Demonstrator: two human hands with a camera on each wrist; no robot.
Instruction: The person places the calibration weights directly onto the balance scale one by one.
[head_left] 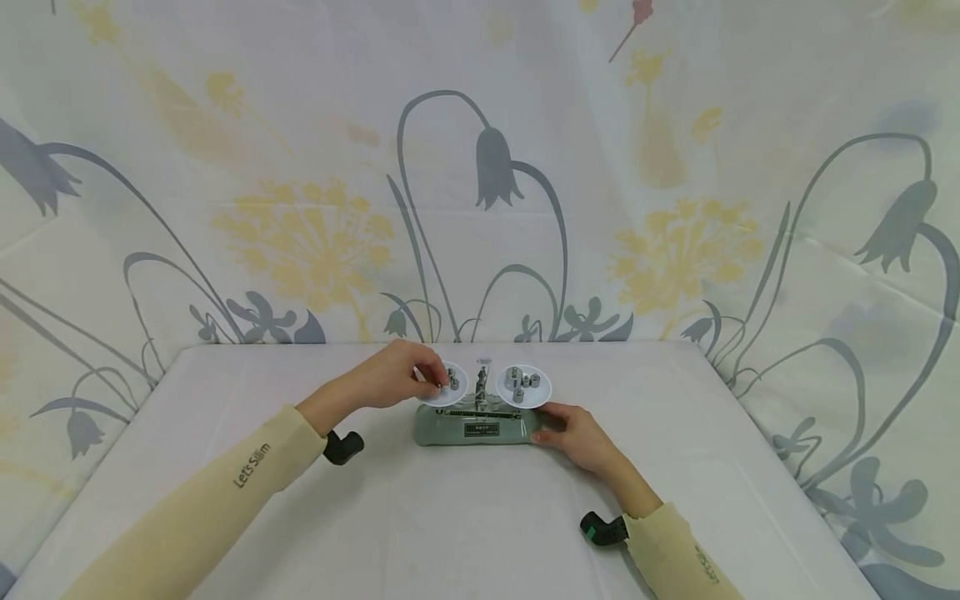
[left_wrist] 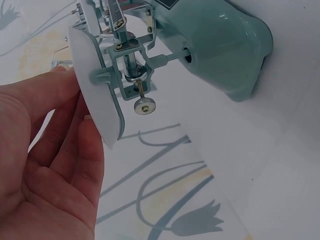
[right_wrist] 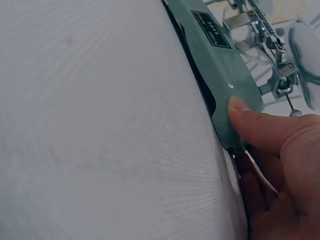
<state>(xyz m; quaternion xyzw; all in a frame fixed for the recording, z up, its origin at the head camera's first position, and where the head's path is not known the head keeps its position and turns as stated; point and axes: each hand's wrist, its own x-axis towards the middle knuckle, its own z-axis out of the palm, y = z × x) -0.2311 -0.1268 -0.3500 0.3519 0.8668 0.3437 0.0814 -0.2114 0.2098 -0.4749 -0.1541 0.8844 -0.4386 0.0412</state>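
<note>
A green balance scale [head_left: 476, 429] with two white pans stands on the table. My left hand [head_left: 401, 375] reaches over the left pan [head_left: 442, 401], its thumb and fingertips pinching a small metal weight there. Beside those fingertips, other silvery weights [head_left: 454, 384] stand on the same pan. In the left wrist view, the tilted-looking pan [left_wrist: 92, 90] hides most of the fingertips and the weight. My right hand [head_left: 581, 437] grips the right end of the base, thumb on top of the green casing [right_wrist: 225, 75] and fingers around its end. Several weights [head_left: 513, 377] stand on the right pan [head_left: 542, 398].
A white cloth covers the table [head_left: 450, 517]. Behind it hangs a pale curtain [head_left: 337, 108] with grey and yellow flowers. An adjusting knob [left_wrist: 145, 106] sticks out below the left pan. Black wrist devices [head_left: 343, 448] sit on both forearms.
</note>
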